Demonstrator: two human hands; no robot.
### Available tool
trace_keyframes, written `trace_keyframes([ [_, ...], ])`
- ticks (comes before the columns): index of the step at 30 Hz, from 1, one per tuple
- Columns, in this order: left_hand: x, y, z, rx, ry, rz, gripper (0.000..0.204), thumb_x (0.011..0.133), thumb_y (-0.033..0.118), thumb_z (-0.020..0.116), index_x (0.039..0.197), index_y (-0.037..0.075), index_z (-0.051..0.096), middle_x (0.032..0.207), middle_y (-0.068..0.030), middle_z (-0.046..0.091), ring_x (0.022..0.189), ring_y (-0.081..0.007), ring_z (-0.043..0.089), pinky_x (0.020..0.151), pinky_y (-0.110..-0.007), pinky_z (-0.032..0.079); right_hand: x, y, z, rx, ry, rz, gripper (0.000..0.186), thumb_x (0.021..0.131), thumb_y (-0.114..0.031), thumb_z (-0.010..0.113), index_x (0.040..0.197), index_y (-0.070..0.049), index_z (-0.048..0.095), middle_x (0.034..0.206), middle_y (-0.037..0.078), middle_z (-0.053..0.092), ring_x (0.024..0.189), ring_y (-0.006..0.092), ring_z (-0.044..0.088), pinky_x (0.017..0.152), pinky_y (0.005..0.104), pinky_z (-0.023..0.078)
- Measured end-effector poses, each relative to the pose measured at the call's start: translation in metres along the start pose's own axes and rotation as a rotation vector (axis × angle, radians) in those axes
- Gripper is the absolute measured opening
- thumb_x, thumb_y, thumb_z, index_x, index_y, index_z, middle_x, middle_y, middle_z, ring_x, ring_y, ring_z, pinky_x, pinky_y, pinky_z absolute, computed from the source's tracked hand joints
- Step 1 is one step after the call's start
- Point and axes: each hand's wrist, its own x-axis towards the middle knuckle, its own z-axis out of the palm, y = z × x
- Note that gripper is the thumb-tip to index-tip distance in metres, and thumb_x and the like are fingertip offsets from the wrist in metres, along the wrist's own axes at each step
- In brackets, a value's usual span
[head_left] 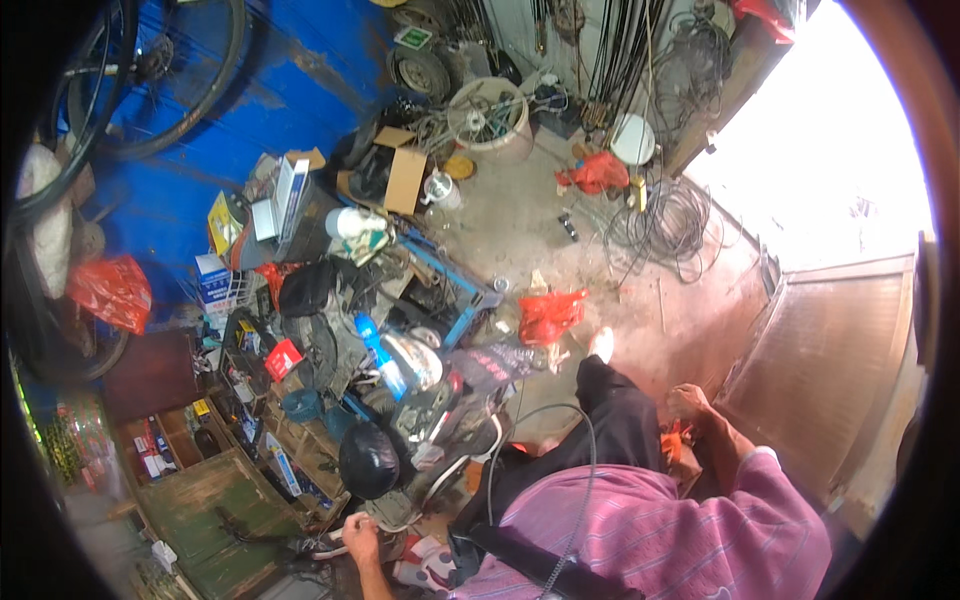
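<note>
My left hand (362,535) is at the lower middle, fingers curled, beside a curved metal bar (398,525) of a cluttered scooter-like frame with a black padded seat (368,462); whether it grips anything is unclear. My right hand (688,402) is at my right side with fingers curled, above an orange item (672,442); its contents are too small to make out. A looped cable (590,440) hangs across my pink striped shirt and dark trousers.
Tools and boxes crowd a wooden drawer unit (215,500). Bicycle wheels (195,120) lean by a blue wall. A blue metal frame (450,275), a bucket (490,140), red bags (548,315) and coiled cable (665,230) surround the floor. A bright doorway (835,150) is right.
</note>
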Motion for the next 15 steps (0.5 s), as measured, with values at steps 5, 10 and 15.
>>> trace_keyframes([
  [5, 0.009, 0.127, 0.099, -0.059, -0.194, 0.156, 0.007, 0.097, 0.005, 0.067, 0.101, 0.001, 0.070, 0.082, -0.0061, 0.070, 0.069, -0.0118, 0.064, 0.065, -0.028, 0.052, 0.005, -0.058, -0.075, 0.174, -0.050, 0.155, 0.021, 0.099, -0.019, 0.057, 0.092, -0.002, 0.065, 0.075, 0.005, 0.062, 0.061, 0.0195, 0.061, 0.052, 0.0331, 0.049],
  [10, 0.020, 0.250, 0.175, -0.142, -0.283, 0.252, 0.012, 0.097, 0.007, 0.068, 0.105, -0.001, 0.071, 0.085, -0.0060, 0.072, 0.075, -0.0105, 0.065, 0.071, -0.027, 0.053, -0.047, -0.118, -0.046, -0.434, 0.214, 0.031, 0.019, 0.100, -0.014, 0.055, 0.095, 0.000, 0.066, 0.082, 0.006, 0.066, 0.067, 0.0206, 0.064, 0.057, 0.0318, 0.052],
  [15, 0.049, 0.313, 0.223, -0.212, -0.320, 0.250, 0.015, 0.099, 0.008, 0.068, 0.110, 0.000, 0.073, 0.085, -0.0052, 0.072, 0.079, -0.0110, 0.067, 0.073, -0.027, 0.054, 0.021, -0.071, -0.114, -1.035, -0.199, -0.316, 0.013, 0.098, -0.007, 0.060, 0.104, 0.002, 0.067, 0.089, 0.015, 0.071, 0.077, 0.0287, 0.072, 0.068, 0.0412, 0.061],
])
